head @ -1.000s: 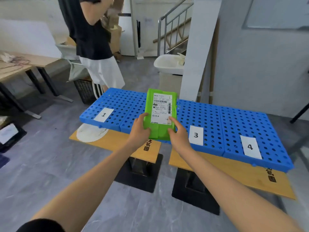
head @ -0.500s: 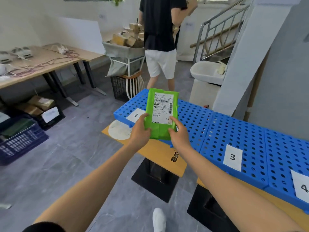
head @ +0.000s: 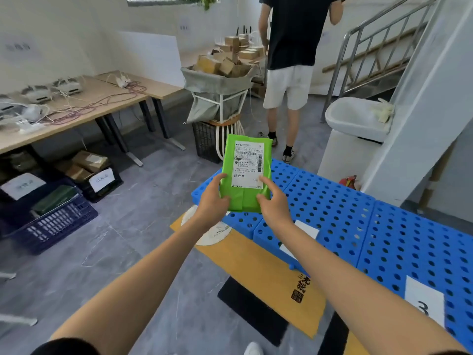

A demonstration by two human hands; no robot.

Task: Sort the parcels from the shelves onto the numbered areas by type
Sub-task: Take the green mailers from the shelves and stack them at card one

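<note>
I hold a green parcel point(head: 245, 172) with a white shipping label in front of me, label up. My left hand point(head: 211, 203) grips its lower left edge and my right hand point(head: 272, 204) its lower right edge. The parcel hovers over the left end of the blue perforated platform point(head: 340, 216). The paper label 3 point(head: 425, 304) lies on the platform at the lower right. Another paper label point(head: 305, 230) shows partly behind my right forearm. Area 1's label is hidden behind the parcel and my hands.
A person in a black shirt and white shorts point(head: 291, 70) stands beyond the platform beside a cart of cardboard boxes point(head: 220, 80). Crates with parcels point(head: 56, 213) sit on the floor at left, under a wooden desk point(head: 76, 106). A white sink point(head: 358, 119) and stairs are at right.
My view has swung left and closer, so the platform has shifted right and label 4 has left the frame. The parcel stays in both hands, now over the platform's left end.
</note>
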